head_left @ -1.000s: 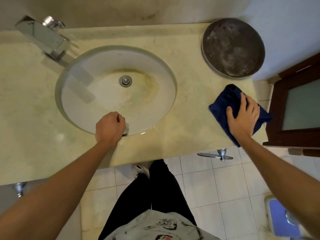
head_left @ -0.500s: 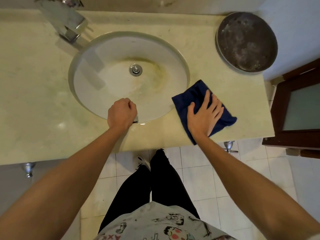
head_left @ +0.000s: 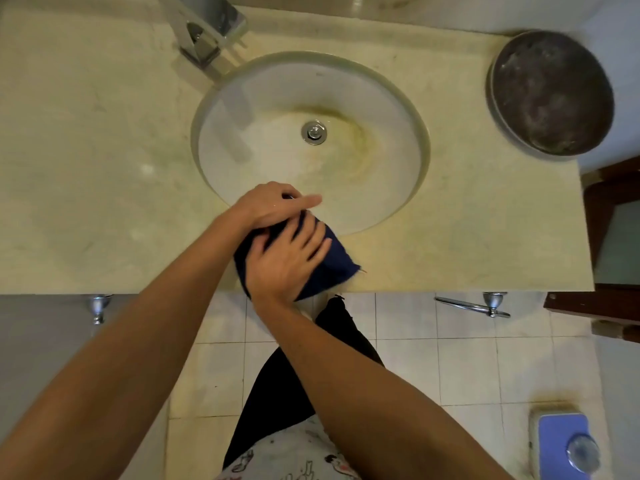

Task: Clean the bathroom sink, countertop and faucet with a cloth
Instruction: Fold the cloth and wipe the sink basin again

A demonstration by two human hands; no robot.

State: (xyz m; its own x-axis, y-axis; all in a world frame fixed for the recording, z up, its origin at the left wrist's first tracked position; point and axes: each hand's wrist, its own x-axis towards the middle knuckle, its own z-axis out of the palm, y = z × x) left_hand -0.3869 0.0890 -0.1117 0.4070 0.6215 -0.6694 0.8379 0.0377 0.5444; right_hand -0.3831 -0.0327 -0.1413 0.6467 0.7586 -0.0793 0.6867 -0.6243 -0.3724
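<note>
Pale cream stone, streaked and a little stained, makes up the tabletop that runs across the top of your view. At its back left stands the chrome faucet, its squared spout angled toward the basin. Just to the right sits the round white sink, sunk into the stone, with yellow-brown staining around the metal drain.

Your left hand rests at the near rim of the sink, fingers curled with the forefinger pointing right; it lies on the upper edge of the dark blue cloth, but you cannot tell whether it grips the cloth or only touches it. Your right hand lies just below and partly under the left, palm down, fingers spread and fairly straight, pressing the cloth flat against the front strip of the tabletop between the sink and the edge. One corner of the cloth pokes out to the right of your fingers; its lower part hangs past the front edge.

Farther right, at the back corner, sits a round dark metal pan. Below the edge, a chrome handle shows over the tiled floor.
</note>
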